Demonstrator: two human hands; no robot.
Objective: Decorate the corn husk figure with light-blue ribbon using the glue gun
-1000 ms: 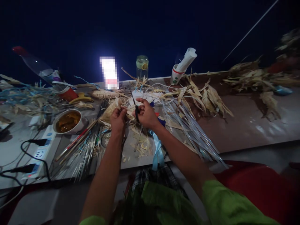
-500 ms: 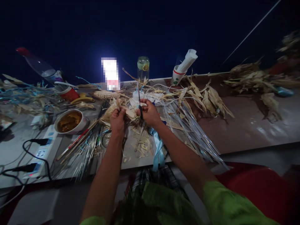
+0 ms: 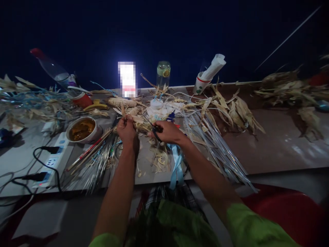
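Pinching pale husk [image 3: 138, 119] between clamped fingertips, your left hand [image 3: 126, 129] seemingly steadies it; your right hand [image 3: 168, 131], fingers curled around scissors [image 3: 156, 133], points them far left

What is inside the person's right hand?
The right hand holds scissors. Part of the dark handle shows, and the blades point away and leftward. The rest of the handle is covered by the hand.

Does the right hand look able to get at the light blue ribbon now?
Probably yes: the ribbon is close by, its lower part uncovered. But the right hand holds scissors, so those might need putting down first.
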